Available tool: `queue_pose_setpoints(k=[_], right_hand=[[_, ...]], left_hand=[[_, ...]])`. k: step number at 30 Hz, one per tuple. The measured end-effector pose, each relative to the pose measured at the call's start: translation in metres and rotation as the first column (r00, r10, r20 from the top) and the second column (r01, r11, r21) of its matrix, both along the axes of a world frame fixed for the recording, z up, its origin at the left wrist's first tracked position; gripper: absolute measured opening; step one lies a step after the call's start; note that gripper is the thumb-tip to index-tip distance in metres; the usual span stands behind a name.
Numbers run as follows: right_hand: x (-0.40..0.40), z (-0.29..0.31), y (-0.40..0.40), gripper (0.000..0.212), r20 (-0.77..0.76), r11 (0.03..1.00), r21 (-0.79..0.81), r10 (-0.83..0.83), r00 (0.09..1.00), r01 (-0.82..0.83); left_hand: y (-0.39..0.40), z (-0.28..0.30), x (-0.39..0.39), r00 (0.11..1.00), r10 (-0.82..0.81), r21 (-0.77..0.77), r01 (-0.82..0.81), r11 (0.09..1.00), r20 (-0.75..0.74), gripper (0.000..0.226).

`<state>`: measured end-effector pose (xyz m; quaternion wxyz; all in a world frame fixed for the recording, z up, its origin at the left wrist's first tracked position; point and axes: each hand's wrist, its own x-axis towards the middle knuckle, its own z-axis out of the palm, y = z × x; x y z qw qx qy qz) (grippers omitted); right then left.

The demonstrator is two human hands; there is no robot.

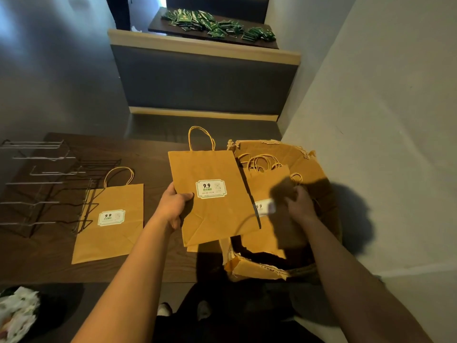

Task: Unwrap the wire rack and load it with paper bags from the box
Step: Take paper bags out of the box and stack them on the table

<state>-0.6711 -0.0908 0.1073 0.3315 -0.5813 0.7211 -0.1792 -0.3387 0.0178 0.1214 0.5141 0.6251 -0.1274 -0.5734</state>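
We hold a flat paper bag (212,194) by its left edge in the left grip (173,206), thumb on its face, above the dark surface (153,169). Our right grip (300,205), blurred, curls into the bags in the torn box (311,167); we cannot tell what it holds. Another bag (111,219) leans on the wire rack (49,186) at left.

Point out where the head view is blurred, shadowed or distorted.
Head view: the right hand in the box is motion-blurred; hard shadow spills from it onto the right wall; the bag in the left hand stays sharp; wide-angle lens bends the edges; the wire rack sits in dim light.
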Motion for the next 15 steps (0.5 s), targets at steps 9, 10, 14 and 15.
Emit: queue_pose_setpoints(k=[9, 10, 14, 15], right_hand=[[-0.046, 0.126, -0.035, 0.024, 0.457, 0.937, -0.282, -0.056, 0.888, 0.205], [-0.044, 0.125, -0.037, 0.024, 0.546, 0.951, -0.235, -0.041, 0.837, 0.200], [0.009, 0.102, -0.028, 0.029, 0.545, 0.983, -0.177, 0.132, 0.828, -0.041], [0.031, 0.090, -0.019, 0.022, 0.478, 0.986, -0.136, 0.154, 0.865, -0.101]], left_hand=[[0.010, -0.009, 0.012, 0.991, -0.012, 0.015, 0.010, 1.000, 0.131, 0.048], [0.010, -0.009, 0.012, 0.993, -0.015, 0.019, 0.012, 1.000, 0.115, 0.048], [0.011, -0.010, 0.011, 0.999, -0.011, 0.011, 0.011, 1.000, 0.048, 0.044], [0.011, -0.011, 0.010, 1.000, 0.006, 0.004, -0.006, 1.000, 0.021, 0.039]])
